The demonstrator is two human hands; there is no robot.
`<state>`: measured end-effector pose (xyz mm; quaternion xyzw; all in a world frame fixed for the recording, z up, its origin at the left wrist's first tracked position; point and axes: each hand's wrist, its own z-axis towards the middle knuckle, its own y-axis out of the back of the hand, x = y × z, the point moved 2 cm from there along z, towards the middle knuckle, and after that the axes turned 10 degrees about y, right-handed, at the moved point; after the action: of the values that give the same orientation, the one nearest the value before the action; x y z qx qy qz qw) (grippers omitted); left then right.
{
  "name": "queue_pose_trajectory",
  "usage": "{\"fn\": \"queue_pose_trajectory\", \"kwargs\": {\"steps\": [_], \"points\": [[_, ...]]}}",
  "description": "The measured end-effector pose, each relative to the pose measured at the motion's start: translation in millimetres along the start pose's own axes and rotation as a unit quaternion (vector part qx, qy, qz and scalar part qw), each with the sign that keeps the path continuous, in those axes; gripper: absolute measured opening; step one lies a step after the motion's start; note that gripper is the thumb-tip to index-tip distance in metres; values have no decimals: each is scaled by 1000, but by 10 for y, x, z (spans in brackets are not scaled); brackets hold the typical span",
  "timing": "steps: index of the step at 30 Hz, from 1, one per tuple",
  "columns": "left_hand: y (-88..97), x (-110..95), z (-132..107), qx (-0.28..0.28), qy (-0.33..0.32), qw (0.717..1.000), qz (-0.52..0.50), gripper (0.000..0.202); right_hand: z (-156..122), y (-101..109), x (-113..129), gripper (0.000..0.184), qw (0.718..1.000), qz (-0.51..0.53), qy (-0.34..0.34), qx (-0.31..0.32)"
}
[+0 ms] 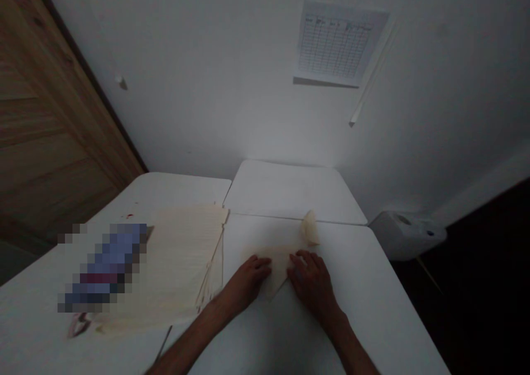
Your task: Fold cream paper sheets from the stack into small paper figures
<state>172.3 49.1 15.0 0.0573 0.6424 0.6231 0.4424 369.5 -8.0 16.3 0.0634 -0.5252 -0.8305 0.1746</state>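
Two hands lie on one folded cream sheet of paper [271,264], the left hand [247,283] at its near left side and the right hand [310,282] on its right side. Both grips are released, fingers flat, nothing clenched. The sheet sits on the nearest of three white desks [356,292] pushed together, one corner curled up. To its left is one fanned stack of cream sheets [178,259] (too many layered edges to count), beside one pixelated object [101,267].
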Motion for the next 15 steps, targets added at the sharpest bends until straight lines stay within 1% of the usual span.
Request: {"fn": "queue_pose_trajectory", "kwargs": {"steps": [3,5,8,13,15], "points": [[55,2,96,19,8,1000,-22,26,178,-10,-50,38,997,47,52,38],[92,7,148,30,3,999,-27,25,276,-15,-102,43,992,80,63,71],[135,40,204,40,-6,999,-26,24,376,-2,-173,48,987,112,61,100],[179,143,250,26,5,1000,-8,19,485,54,-195,53,984,124,65,109],[197,185,258,7,16,1000,8,26,516,72,-183,57,985,117,67,105]]}}
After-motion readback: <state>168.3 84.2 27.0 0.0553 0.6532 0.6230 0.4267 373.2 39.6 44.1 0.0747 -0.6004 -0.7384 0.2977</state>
